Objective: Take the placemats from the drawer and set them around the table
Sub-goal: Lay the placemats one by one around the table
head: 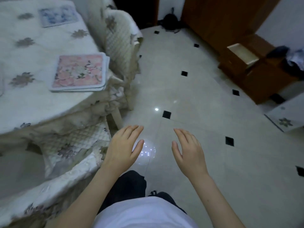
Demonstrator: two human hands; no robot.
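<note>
The person stands beside the table (pixel 32 102) with both bare forearms stretched forward at waist height, palms turned down toward the tiled floor (pixel 197 112). The left hand (pixel 122 148) has its fingers straight and close together, thumb held out to the side; it grasps nothing. The right hand (pixel 189 150) mirrors it, fingers extended and slightly fanned, thumb apart, likewise released and holding nothing. The two hands hover near each other with a gap between them, touching neither the table nor each other.

On the table, which is covered by a quilted white cloth with flower motifs, I count two spots with placemats. Near the table's edge lies a pink floral stack (pixel 79 73); its offset white borders show more than one mat piled there, though exactly how many I cannot tell. Farther across the cloth lies one blue floral placemat (pixel 57 15), flat and well apart from the pink stack.

Two padded chairs are in view: one chair (pixel 118 41) pushed in beside the pink stack, and a second chair (pixel 70 145) just left of the left hand, its quilted cushion tucked under the hanging cloth.

Across the floor stands a brown wooden cabinet (pixel 263 79) with one drawer (pixel 243 53) pulled open; its pale inside shows, but its contents are not clear.
</note>
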